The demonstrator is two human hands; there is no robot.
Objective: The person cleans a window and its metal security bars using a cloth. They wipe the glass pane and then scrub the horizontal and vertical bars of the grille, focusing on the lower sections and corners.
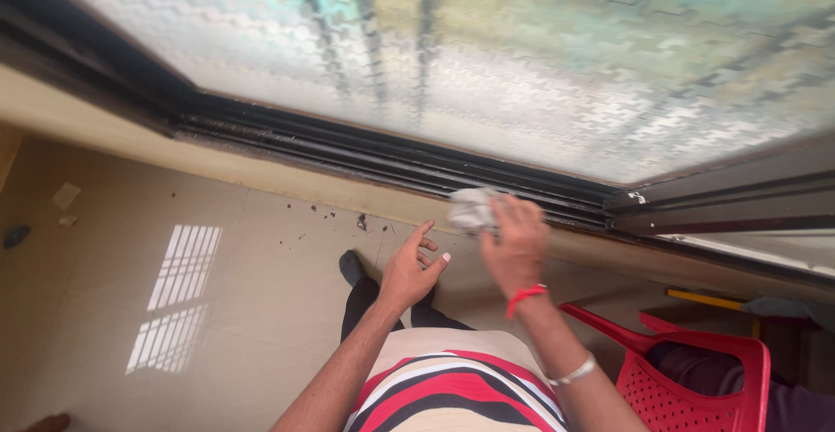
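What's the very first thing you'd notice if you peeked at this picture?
First, the big patterned frosted window filling the top, with its dark sliding track below. Just under it, the right hand presses a crumpled white cloth onto the track, while the left hand hangs open beside it. A bright red plastic chair glows in the bottom right corner, and dark crumbs of dirt speckle the shiny tiled floor.
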